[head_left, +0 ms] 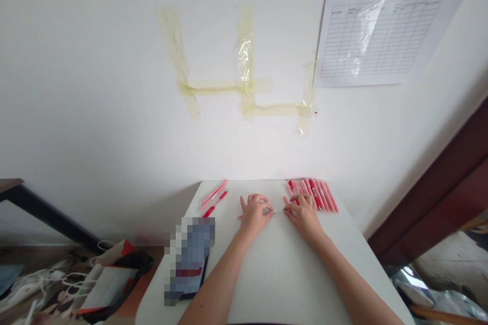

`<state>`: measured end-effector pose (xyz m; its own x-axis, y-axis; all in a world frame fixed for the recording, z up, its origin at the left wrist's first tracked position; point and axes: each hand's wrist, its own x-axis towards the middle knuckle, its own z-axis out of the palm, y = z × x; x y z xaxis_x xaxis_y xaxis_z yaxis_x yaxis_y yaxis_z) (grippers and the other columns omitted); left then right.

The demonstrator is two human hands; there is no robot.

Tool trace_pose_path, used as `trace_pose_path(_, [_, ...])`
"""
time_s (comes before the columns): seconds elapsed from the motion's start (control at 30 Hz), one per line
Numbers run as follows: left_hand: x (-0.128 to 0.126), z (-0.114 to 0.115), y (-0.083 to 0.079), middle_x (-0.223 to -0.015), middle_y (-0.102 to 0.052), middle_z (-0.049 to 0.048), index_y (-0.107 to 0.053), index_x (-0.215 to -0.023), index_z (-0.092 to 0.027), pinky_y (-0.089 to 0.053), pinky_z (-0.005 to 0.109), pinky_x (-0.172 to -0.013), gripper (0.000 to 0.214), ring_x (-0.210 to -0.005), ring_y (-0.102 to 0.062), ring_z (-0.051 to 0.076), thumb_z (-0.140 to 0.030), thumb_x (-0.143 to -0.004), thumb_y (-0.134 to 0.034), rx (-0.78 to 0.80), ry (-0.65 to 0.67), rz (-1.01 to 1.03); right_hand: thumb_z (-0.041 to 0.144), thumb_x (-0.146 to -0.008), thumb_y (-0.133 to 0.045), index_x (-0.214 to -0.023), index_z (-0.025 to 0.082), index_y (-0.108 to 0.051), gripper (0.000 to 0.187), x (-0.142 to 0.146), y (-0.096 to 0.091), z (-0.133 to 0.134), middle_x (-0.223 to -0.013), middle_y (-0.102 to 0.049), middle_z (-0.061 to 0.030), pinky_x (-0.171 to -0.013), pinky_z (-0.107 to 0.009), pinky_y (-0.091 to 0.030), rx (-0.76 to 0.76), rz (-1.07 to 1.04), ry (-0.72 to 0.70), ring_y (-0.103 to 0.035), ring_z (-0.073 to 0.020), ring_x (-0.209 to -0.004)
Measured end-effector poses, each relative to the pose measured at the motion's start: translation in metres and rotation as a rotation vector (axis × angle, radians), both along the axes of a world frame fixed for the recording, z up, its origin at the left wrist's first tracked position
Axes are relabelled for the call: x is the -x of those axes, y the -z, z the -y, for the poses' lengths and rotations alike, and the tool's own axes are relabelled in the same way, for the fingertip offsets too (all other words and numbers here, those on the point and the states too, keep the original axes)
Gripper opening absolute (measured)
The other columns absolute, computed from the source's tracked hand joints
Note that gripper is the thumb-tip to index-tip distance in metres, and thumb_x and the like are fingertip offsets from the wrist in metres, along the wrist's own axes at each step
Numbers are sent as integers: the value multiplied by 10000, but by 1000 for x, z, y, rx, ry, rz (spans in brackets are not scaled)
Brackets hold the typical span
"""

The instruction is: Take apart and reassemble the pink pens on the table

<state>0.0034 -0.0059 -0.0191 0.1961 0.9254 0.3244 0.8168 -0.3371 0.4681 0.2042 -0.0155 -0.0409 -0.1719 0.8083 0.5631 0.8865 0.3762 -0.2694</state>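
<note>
Toward the far end of the tabletop [282,274], between both hands: thin clear piece [278,210], long axis running roughly left-right. Left hand [254,214] has a narrow grip at its left end; right hand [304,212] looks pinched on its dark right end. Neither hand clearly nearer. Pink stick [240,216] pokes out left of the left hand; can't tell if joined to the piece. Any push or pull probably hinges on that sideways line.
</note>
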Motion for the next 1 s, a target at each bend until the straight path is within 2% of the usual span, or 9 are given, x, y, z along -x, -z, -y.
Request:
trace_pose_path(0.27, [6, -3, 1, -1082, -639, 2, -720, -775, -288, -19, 703, -1124, 23, -1168, -466, 232, -276, -793, -713, -9, -88, -40, 322, -864, -611, -845, 267, -697, 104, 0, 2, -2, -1082, -591, -56, -997, -485, -364, -5, -10, 32, -446, -272, -1116])
trace_pose_path(0.5, [11, -5, -2, -1102, -635, 26, -728, -816, -286, -58, 719, -1114, 42, -1176, -453, 255, -291, -819, -686, 0, -174, -74, 333, -842, -630, -751, 250, -675, 132, 6, 2, -1, -1065, -605, -49, -1057, -561, -288, -5, 17, 38, -448, -279, -1116])
trace_pose_path(1.0, [12, -7, -2, -1083, -640, 1, -720, -784, -293, -9, 729, -1107, 79, -1178, -452, 237, -244, -830, -679, -3, -139, -43, 345, -866, -616, -754, 233, -640, 160, 9, 0, -1, -1060, -603, -58, -1048, -544, -305, -22, 59, 59, -453, -278, -1106])
